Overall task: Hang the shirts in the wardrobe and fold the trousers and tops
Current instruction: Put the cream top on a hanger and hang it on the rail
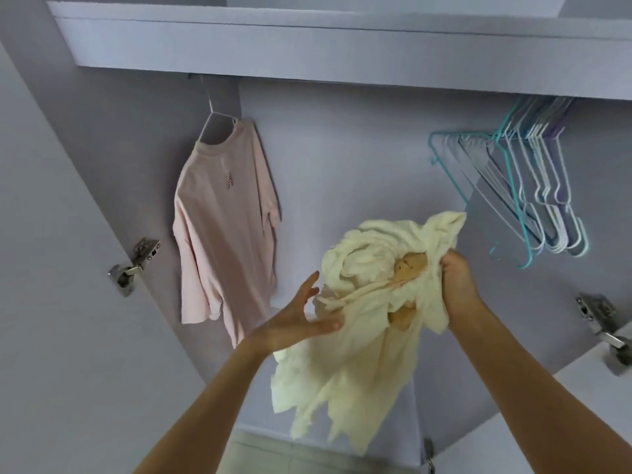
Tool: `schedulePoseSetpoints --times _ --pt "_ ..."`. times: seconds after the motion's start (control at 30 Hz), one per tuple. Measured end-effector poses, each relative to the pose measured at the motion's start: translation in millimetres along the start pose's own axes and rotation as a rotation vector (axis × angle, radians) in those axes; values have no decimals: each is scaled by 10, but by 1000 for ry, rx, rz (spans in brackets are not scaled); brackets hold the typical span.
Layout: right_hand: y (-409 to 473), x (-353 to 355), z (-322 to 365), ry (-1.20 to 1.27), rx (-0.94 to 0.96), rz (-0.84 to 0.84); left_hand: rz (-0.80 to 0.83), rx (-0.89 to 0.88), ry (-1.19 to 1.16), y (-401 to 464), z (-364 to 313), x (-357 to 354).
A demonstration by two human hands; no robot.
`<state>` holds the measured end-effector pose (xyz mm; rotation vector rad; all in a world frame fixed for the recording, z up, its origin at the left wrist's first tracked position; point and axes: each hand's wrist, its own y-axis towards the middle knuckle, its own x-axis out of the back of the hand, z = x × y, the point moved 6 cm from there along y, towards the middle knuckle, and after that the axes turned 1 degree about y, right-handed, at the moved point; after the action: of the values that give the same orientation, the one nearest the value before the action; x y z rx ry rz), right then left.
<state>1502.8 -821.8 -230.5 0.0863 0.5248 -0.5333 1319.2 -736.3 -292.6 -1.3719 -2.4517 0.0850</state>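
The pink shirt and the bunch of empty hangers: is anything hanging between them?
No. In the head view, only bare wardrobe wall shows between the pink shirt and the empty hangers.

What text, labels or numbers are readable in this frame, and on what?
None readable.
Pink shirt on the hanger: small dark mark on the chest, too blurred to tell whether it is lettering or a graphic.
Cream garment in the hands: brownish print patches, crumpled, no legible text.
Empty hangers and door hinges: no markings visible.
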Motion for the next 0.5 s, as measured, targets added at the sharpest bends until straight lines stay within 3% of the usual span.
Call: schedulePoseSetpoints --times 0.1,0.17,0.23,0.3,0.4,0.5 --pt "8 172 -67 121 -9 -44 16 74 87 140 255 -265" --pt "29 314 -81 105 -7 -115 -60 60 143 236 227 -275" --pt "52 545 -44 -26 22 -217 -211 0 58 265 135 -170" --pt "90 727 -1 -355 -13 -249 -383 -106 -35 232 -45 26" --pt "115 920 -151 -1002 -221 -100 -384 -261 51 200 -367 154" --pt "58 510 -273 -934 -120 245 -344 -373 180 194 -703 46"
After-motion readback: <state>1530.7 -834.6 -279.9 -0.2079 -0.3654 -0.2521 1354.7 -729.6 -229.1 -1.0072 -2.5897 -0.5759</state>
